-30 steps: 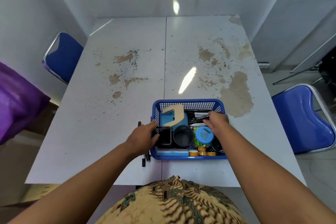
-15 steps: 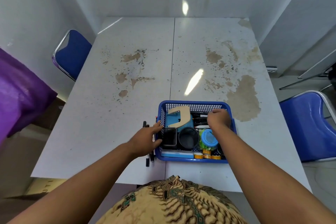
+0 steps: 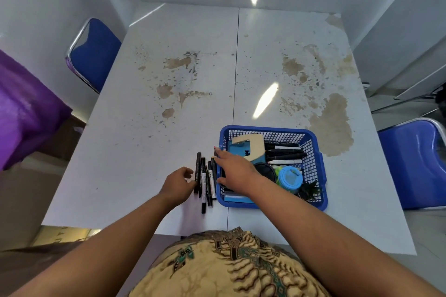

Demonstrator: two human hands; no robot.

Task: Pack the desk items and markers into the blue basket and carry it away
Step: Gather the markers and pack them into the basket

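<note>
The blue basket [image 3: 313,164] stands on the white table near the front edge. Inside it lie a blue and beige tape dispenser [image 3: 243,148], a black cup [image 3: 266,172], a light blue lidded jar [image 3: 290,177], a small green plant [image 3: 310,190] and a few markers [image 3: 284,155]. Several loose black markers [image 3: 205,179] lie on the table just left of the basket. My left hand [image 3: 178,183] sits at their left side with loosely curled fingers, its thumb against the outermost marker. My right hand [image 3: 233,169] stretches over the basket's left rim, fingers extended to the loose markers.
The white table [image 3: 169,128] has brown worn patches across its middle and right. A blue chair [image 3: 95,53] stands at the far left, another blue chair [image 3: 417,164] close on the right. Purple cloth [image 3: 21,108] hangs at the left.
My right hand left the far right of the basket and crossed to its left rim. My left hand came off the basket's edge and moved to the left of the loose markers.
</note>
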